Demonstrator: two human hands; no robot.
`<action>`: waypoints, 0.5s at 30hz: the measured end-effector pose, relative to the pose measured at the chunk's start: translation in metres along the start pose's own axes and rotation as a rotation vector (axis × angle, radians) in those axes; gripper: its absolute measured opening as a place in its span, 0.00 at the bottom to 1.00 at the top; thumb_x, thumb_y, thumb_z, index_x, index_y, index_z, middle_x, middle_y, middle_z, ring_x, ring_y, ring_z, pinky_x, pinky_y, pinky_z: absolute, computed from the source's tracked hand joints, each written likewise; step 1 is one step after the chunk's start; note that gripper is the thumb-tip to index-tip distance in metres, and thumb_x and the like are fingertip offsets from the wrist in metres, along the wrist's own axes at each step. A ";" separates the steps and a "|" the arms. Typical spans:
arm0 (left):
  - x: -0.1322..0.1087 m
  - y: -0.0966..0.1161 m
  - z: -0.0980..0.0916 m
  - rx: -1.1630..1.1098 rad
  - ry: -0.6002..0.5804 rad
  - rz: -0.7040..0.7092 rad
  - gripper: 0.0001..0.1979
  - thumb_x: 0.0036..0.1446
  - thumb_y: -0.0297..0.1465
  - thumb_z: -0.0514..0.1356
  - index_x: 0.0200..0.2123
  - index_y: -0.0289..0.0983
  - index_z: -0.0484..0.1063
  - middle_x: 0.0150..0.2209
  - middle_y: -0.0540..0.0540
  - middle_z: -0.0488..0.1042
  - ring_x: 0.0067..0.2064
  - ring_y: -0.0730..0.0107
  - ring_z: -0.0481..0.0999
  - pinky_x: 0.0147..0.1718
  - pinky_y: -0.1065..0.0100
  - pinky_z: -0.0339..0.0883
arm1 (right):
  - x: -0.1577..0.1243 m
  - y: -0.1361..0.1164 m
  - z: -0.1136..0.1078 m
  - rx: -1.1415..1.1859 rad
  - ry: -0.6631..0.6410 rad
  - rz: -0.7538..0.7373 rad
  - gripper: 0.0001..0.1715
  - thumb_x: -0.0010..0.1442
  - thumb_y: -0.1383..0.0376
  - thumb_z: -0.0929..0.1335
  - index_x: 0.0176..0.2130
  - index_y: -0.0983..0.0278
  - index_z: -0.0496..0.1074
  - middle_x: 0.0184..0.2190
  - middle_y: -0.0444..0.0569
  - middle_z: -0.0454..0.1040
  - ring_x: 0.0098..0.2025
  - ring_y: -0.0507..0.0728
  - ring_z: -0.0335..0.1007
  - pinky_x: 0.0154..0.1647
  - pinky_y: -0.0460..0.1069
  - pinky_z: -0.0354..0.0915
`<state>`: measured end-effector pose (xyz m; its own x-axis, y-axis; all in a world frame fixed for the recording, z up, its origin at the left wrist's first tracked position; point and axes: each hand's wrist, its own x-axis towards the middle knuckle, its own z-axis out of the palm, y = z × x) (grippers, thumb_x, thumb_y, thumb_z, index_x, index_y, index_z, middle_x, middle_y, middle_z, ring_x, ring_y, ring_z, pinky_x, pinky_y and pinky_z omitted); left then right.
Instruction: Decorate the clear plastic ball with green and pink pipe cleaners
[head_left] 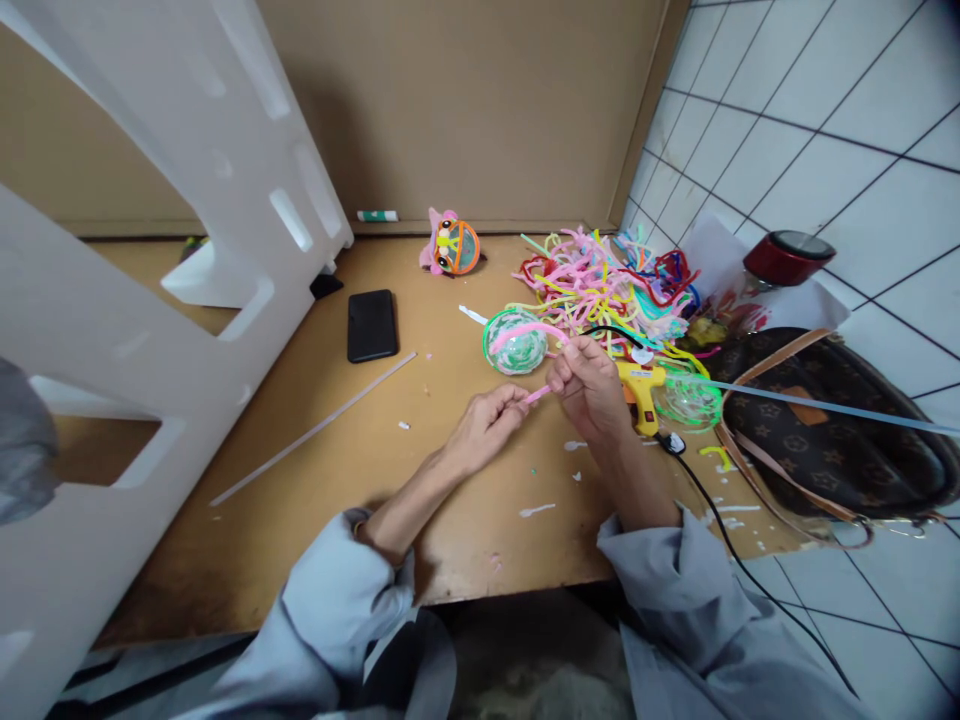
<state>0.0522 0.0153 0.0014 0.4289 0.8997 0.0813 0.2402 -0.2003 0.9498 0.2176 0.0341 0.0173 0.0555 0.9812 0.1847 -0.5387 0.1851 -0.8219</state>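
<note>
A fuzzy pink pipe cleaner [535, 329] runs between my two hands and curls up in an arc. My left hand [491, 425] pinches its lower end. At the bend, my right hand [590, 385] grips it between thumb and fingers. Just behind the hands sits a clear round ball [517, 352] with green and white patterning and a green pipe cleaner round its edge; the pink arc passes in front of it. A yellow glue gun [642, 395] lies right of my right hand, a long clear glue stick [832, 403] extending from its back.
Tangled coloured pipe cleaners [592, 285] are heaped at the back right. A second green-patterned ball [688, 397], a brown handbag [832, 430] and a red-lidded jar [787, 258] stand right. Left are a black phone [372, 326] and loose glue stick [315, 430]; a small decorated figure [452, 245] sits behind.
</note>
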 end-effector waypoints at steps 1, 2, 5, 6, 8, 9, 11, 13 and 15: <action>0.000 0.000 0.000 0.009 -0.004 -0.006 0.17 0.61 0.40 0.53 0.38 0.34 0.74 0.22 0.55 0.60 0.23 0.76 0.56 0.24 0.72 0.50 | 0.000 -0.001 0.001 -0.005 -0.001 0.009 0.21 0.51 0.56 0.78 0.29 0.61 0.65 0.18 0.35 0.62 0.20 0.47 0.60 0.23 0.43 0.60; 0.000 0.001 0.000 0.013 -0.004 -0.008 0.17 0.60 0.40 0.52 0.37 0.34 0.74 0.22 0.55 0.60 0.23 0.76 0.57 0.24 0.72 0.50 | -0.001 -0.002 0.001 -0.008 -0.001 0.019 0.21 0.50 0.56 0.78 0.29 0.61 0.65 0.18 0.35 0.62 0.20 0.47 0.60 0.22 0.43 0.60; 0.001 0.001 0.001 0.003 0.009 -0.001 0.16 0.58 0.40 0.53 0.34 0.34 0.74 0.21 0.55 0.59 0.23 0.76 0.56 0.24 0.72 0.50 | -0.001 -0.001 0.001 -0.005 0.008 0.043 0.21 0.50 0.56 0.78 0.29 0.61 0.64 0.18 0.34 0.62 0.18 0.46 0.59 0.21 0.43 0.58; 0.001 0.001 0.001 -0.007 0.012 0.001 0.16 0.58 0.40 0.53 0.33 0.34 0.74 0.21 0.55 0.59 0.24 0.76 0.56 0.24 0.72 0.50 | -0.001 -0.001 0.001 -0.004 0.014 0.046 0.21 0.51 0.56 0.77 0.29 0.61 0.64 0.18 0.34 0.62 0.18 0.46 0.58 0.21 0.43 0.57; 0.000 0.001 0.002 -0.033 0.009 0.000 0.15 0.57 0.39 0.54 0.32 0.34 0.74 0.20 0.56 0.56 0.23 0.77 0.54 0.24 0.72 0.49 | -0.002 0.001 0.001 -0.011 0.026 0.052 0.20 0.52 0.57 0.77 0.29 0.60 0.64 0.17 0.34 0.61 0.18 0.45 0.56 0.19 0.42 0.55; 0.000 0.001 0.002 -0.044 0.000 -0.001 0.15 0.57 0.39 0.55 0.31 0.34 0.74 0.20 0.56 0.56 0.23 0.77 0.53 0.24 0.72 0.49 | -0.002 0.002 0.001 -0.016 0.030 0.057 0.20 0.52 0.57 0.76 0.30 0.60 0.63 0.17 0.34 0.61 0.17 0.45 0.55 0.19 0.42 0.54; -0.001 0.002 0.002 -0.058 -0.030 -0.001 0.14 0.56 0.39 0.55 0.30 0.35 0.73 0.20 0.56 0.55 0.23 0.77 0.53 0.23 0.72 0.48 | -0.002 0.004 0.001 -0.016 0.032 0.075 0.21 0.50 0.57 0.77 0.29 0.60 0.63 0.17 0.33 0.60 0.17 0.45 0.54 0.18 0.42 0.53; -0.003 0.004 0.002 -0.057 -0.056 0.001 0.14 0.56 0.39 0.55 0.30 0.35 0.73 0.19 0.56 0.55 0.22 0.77 0.52 0.23 0.73 0.47 | -0.002 0.005 0.001 -0.012 0.029 0.085 0.23 0.48 0.56 0.78 0.28 0.61 0.63 0.16 0.33 0.61 0.16 0.45 0.54 0.18 0.42 0.52; -0.003 0.006 0.002 -0.041 -0.061 0.015 0.14 0.57 0.39 0.55 0.30 0.34 0.73 0.19 0.57 0.55 0.22 0.77 0.52 0.23 0.73 0.47 | -0.001 0.005 0.001 -0.033 0.038 0.065 0.23 0.47 0.55 0.78 0.28 0.61 0.63 0.16 0.33 0.61 0.16 0.44 0.54 0.18 0.42 0.52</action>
<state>0.0535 0.0107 0.0060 0.4847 0.8712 0.0784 0.1983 -0.1967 0.9602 0.2140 0.0338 0.0133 0.0534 0.9924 0.1106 -0.5140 0.1223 -0.8490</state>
